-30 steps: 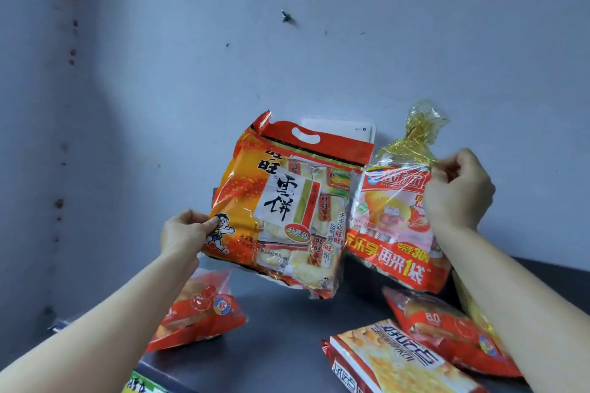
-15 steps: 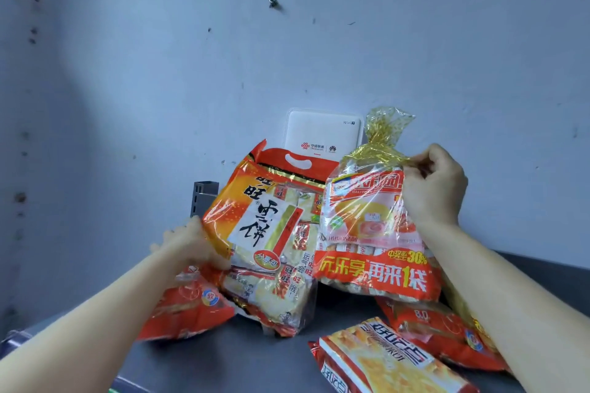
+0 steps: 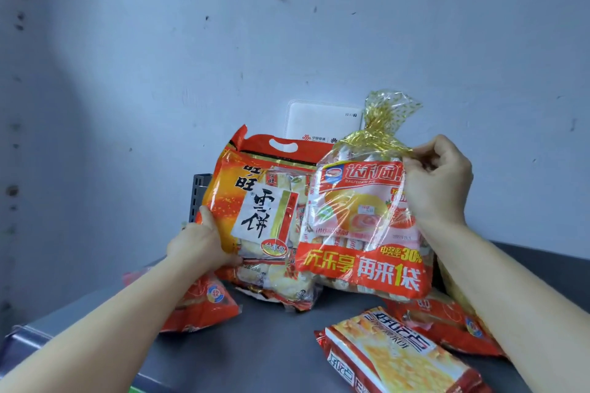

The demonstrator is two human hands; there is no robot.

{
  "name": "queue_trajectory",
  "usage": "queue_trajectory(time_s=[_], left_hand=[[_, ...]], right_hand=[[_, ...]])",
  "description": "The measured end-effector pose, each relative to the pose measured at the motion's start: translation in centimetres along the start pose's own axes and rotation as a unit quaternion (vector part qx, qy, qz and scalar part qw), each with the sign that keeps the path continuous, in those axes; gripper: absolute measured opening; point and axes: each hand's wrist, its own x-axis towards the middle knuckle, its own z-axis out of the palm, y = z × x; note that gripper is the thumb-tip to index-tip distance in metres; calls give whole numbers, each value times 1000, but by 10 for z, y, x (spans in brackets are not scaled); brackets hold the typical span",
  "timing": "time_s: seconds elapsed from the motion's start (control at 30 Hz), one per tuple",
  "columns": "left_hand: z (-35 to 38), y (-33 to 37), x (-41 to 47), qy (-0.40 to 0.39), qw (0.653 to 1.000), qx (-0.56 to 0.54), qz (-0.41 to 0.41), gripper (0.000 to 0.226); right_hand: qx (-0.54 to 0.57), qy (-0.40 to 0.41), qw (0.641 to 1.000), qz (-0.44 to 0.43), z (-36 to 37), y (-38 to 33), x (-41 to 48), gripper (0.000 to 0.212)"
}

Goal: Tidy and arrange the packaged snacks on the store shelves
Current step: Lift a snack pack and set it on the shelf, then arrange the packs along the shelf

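- Head view showed us both bare hands at the back of a dark grey shelf [image 3: 281,344], each gripping one snack bag against the pale blue wall [image 3: 159,73].
- Our left hand [image 3: 204,244] was clamped on the lower left edge of the orange rice cracker bag [image 3: 255,217], thumb across its front, fingers hidden behind.
- That bag stood nearly upright, its bottom edge touching the shelf and its red cut-out handle at the top.
- Our right hand [image 3: 439,182] pinched the gold film at the upper right corner of the clear pie bag [image 3: 360,233], just below its tied gold top.
- The pie bag stood just beside the rice cracker bag and overlapped its right edge; we could not tell whether its base rested on the shelf or on the packs beneath.
- A white router box [image 3: 322,121] leaned on the wall behind both bags.
- A small red pack [image 3: 207,306] lay flat under our left forearm.
- A yellow cracker pack [image 3: 396,357] lay flat at the front, with another red pack [image 3: 447,325] just behind it.
- A grey slotted upright [image 3: 199,195] showed left of the rice cracker bag.
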Motion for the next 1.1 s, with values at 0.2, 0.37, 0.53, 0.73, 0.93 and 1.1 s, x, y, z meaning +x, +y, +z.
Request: queue_trajectory(time_s=[0.2, 0.37, 0.53, 0.73, 0.93, 1.1], left_hand=[[-28, 25, -23, 126, 986, -65, 84, 75], [-65, 70, -80, -58, 814, -545, 195, 57], [-75, 99, -112, -143, 748, -606, 228, 50], [-77, 165, -156, -133, 712, -658, 208, 42], [-70, 252, -221, -117, 674, -710, 166, 41], [-68, 327, -290, -150, 634, -743, 153, 36]], right_hand=[[94, -33, 995, 32, 3, -11, -9, 34], [83, -52, 995, -13, -9, -25, -19, 31], [91, -42, 995, -18, -54, -28, -16, 32], [64, -46, 996, 46, -143, -14, -1, 23], [17, -107, 982, 155, -261, 4, -6, 46], [-42, -162, 956, 240, -366, 19, -7, 60]])
